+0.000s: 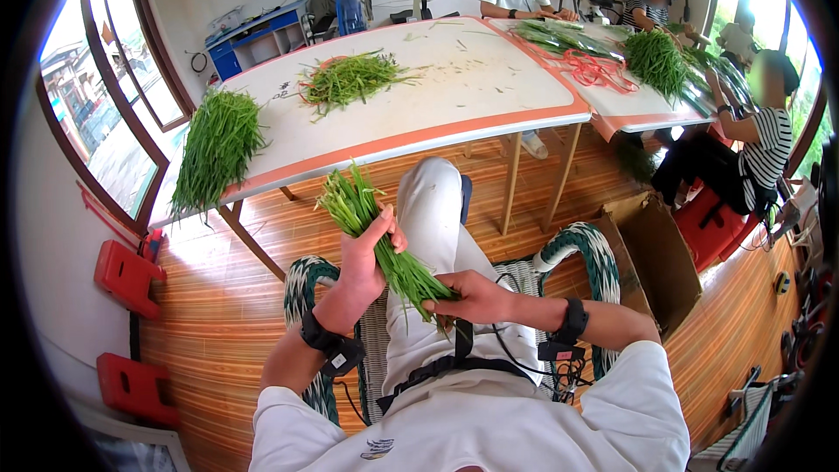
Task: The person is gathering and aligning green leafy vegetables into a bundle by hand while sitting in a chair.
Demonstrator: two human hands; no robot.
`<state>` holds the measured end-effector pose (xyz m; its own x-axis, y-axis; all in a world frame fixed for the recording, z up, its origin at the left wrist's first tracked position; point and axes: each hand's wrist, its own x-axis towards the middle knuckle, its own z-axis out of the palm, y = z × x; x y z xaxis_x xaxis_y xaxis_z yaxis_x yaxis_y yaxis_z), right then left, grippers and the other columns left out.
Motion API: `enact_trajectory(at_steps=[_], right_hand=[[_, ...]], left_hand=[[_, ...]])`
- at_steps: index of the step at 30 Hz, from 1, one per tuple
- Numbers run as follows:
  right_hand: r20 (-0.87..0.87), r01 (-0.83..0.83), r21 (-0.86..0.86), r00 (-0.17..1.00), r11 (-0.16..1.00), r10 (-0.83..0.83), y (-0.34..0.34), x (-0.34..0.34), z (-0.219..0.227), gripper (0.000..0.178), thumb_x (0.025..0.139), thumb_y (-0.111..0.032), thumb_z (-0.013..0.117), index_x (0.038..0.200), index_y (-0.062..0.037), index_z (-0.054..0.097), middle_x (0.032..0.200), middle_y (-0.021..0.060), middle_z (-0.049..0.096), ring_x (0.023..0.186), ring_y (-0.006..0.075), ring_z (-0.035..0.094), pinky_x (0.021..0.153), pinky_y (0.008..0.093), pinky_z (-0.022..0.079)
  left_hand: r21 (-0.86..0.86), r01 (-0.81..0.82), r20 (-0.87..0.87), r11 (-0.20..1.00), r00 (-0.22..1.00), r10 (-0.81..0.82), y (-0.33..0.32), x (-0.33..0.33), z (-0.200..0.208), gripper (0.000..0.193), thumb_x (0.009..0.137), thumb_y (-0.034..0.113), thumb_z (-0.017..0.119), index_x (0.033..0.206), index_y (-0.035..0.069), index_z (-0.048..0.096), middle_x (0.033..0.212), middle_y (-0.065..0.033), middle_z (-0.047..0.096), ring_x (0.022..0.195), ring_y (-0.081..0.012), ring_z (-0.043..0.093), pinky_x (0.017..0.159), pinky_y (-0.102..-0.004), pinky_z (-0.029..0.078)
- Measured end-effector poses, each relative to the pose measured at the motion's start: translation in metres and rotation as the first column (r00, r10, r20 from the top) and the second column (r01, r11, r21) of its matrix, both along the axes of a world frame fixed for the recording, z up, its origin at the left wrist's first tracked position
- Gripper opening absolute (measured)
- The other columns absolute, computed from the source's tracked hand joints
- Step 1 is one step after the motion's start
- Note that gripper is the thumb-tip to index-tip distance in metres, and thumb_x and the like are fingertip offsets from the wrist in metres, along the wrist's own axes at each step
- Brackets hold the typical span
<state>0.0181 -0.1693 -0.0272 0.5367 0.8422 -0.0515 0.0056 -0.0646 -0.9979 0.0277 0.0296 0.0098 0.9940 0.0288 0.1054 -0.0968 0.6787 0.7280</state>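
Observation:
A bunch of long green chives (398, 264) slants across my lap, its pale cut ends up and to the left. My left hand (367, 252) is wrapped round its upper part. At the lower end, my right hand (472, 297) pinches the leaf tips between thumb and fingers. Beyond my knees stands a white table (437, 79) with an orange border. A large heap of chives (218, 149) hangs over its left edge, and a smaller loose pile (350, 80) lies farther back, with scraps scattered to its right.
At the right, a second table holds more chives (657, 61) and red ties (599, 72); several people work around it. An open cardboard box (651, 258) stands on the floor to my right. Red stools (129, 278) line the left wall. Woven chair arms (581, 262) flank me.

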Motion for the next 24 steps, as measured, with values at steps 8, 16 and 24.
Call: enact_trajectory(at_steps=[8, 16, 24], right_hand=[[-0.037, 0.013, -0.029, 0.999, 1.0, -0.014, 0.002, -0.003, -0.002, 0.025, 0.098, -0.023, 0.058, 0.097, 0.0016, 0.059, 0.079, 0.0026, 0.064, 0.068, 0.0089, 0.064, 0.063, 0.0259, 0.053], [0.387, -0.073, -0.429, 0.886, 0.9, 0.256, -0.027, 0.021, 0.029, 0.11, 0.078, -0.044, 0.079, 0.153, -0.0054, 0.008, 0.142, 0.022, 0.045, 0.119, 0.0304, 0.057, 0.093, 0.0341, 0.05], [0.194, 0.151, 0.324, 0.955, 0.934, -0.222, -0.039, 0.034, 0.052, 0.103, 0.08, -0.009, 0.078, 0.154, -0.0106, 0.007, 0.153, 0.0147, 0.029, 0.126, 0.0278, 0.049, 0.1, 0.0388, 0.046]], left_hand=[[0.021, 0.007, -0.063, 1.0, 0.998, -0.005, -0.006, -0.006, -0.001, 0.013, 0.093, 0.01, 0.062, 0.098, 0.008, 0.051, 0.074, -0.0031, 0.053, 0.062, -0.0157, 0.054, 0.059, -0.031, 0.045], [0.108, 0.203, -0.009, 0.973, 0.979, -0.204, -0.002, -0.013, 0.005, 0.011, 0.091, 0.004, 0.06, 0.097, 0.007, 0.052, 0.065, -0.0023, 0.052, 0.047, -0.0118, 0.048, 0.047, -0.0287, 0.038], [0.636, 0.455, -0.176, 0.623, 0.872, -0.457, -0.003, -0.028, 0.025, 0.02, 0.082, 0.009, 0.076, 0.089, 0.004, 0.058, 0.062, 0.0, 0.057, 0.048, -0.0071, 0.054, 0.045, -0.0219, 0.04]])
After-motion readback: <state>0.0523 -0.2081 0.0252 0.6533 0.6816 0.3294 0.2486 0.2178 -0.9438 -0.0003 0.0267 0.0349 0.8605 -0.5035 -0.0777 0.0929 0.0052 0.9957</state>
